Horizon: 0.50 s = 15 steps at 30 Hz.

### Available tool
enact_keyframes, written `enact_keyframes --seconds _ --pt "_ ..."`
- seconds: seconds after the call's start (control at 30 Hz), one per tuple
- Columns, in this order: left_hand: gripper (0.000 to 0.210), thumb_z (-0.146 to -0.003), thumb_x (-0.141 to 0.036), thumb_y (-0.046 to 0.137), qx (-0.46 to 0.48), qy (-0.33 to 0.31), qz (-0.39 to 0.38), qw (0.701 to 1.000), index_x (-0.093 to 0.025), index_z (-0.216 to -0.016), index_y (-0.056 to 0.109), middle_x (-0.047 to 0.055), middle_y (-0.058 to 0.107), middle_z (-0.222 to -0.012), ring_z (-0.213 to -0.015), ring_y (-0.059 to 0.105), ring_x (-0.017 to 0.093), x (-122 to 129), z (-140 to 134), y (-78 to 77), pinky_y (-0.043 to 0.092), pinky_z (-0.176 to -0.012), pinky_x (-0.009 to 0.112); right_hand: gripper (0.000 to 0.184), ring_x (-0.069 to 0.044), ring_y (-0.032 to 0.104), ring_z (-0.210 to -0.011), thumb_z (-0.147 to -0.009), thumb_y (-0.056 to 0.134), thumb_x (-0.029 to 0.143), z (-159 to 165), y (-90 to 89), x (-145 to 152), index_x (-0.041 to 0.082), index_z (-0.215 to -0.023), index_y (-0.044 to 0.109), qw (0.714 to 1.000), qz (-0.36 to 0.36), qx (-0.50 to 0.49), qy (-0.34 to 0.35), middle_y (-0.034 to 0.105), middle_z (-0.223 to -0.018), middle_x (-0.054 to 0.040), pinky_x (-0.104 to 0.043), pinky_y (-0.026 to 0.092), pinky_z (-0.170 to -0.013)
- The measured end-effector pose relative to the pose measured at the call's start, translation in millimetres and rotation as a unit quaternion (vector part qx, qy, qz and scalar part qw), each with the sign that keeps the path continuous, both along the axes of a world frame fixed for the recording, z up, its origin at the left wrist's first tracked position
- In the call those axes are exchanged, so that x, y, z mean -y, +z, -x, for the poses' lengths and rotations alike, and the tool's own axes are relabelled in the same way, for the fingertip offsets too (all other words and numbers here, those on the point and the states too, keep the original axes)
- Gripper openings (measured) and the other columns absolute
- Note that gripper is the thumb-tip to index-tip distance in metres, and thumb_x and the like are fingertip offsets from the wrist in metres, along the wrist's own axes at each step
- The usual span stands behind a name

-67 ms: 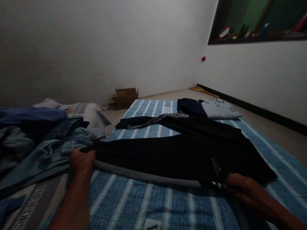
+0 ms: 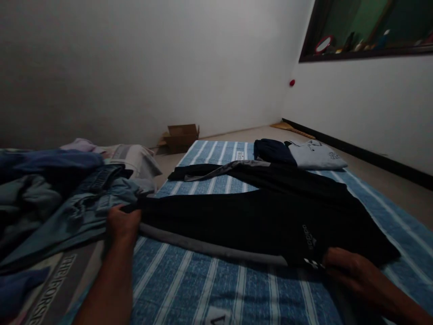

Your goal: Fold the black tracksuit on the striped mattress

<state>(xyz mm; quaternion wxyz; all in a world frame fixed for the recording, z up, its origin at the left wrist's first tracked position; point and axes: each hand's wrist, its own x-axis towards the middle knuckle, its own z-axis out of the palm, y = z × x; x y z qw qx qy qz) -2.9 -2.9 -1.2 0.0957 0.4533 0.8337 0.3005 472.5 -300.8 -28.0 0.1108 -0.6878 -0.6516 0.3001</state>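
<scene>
Here black trousers [image 2: 257, 221] lie crosswise, hems leftward

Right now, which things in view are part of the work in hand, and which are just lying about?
In hand:
- black track pants, spread on the striped mattress
- left hand, at the leg end
- right hand, at the waist end

Lying about:
- clothes heap
- folded navy garment
- folded grey shirt
- cardboard box

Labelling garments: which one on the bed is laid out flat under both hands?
The black track pants, legs spread across the striped mattress. Left hand at the cuff, right hand at the waist; others are folded or heaped.
</scene>
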Motion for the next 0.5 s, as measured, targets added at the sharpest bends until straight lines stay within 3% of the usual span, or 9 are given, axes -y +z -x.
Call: enact_keyframes --seconds 0.2,0.43,0.5 --pt "0.062 -0.075 -0.029 0.052 -0.037 -0.088 0.003 0.995 0.0 -0.128 0.038 0.021 0.052 -0.122 -0.108 0.054 0.032 9.2 6.4 -1.5 0.044 -0.086 0.041 0.021 -0.019 0.057 -0.072 -0.083 0.04 0.034 -4.3 -1.8 2.2 0.024 -0.071 0.054 0.999 0.015 -0.043 -0.02 0.059 -0.076 -0.0029 -0.028 0.043 -0.065" --pt "0.056 -0.078 -0.025 0.046 -0.105 -0.109 0.042 0.988 -0.001 -0.128 0.038 0.022 0.052 -0.123 -0.111 0.052 0.035 9.1 -6.3 -2.2 0.042 -0.087 0.045 0.023 -0.017 0.056 -0.073 -0.085 0.044 0.035 -3.5 -3.5 2.4 0.023 -0.071 0.058 0.999 -0.022 -0.031 -0.004 0.059 -0.077 -0.0023 -0.027 0.042 -0.066" --pt "0.054 -0.08 -0.025 0.043 -0.149 -0.151 0.037 0.977 0.002 -0.127 0.038 0.027 0.047 -0.126 -0.117 0.044 0.041 10.7 -8.0 -4.4 0.038 -0.089 0.054 0.029 -0.016 0.056 -0.072 -0.087 0.043 0.039 -1.8 1.4 1.5 0.022 -0.07 0.058 0.999 -0.029 -0.026 -0.007 0.059 -0.076 -0.0021 -0.027 0.042 -0.065"
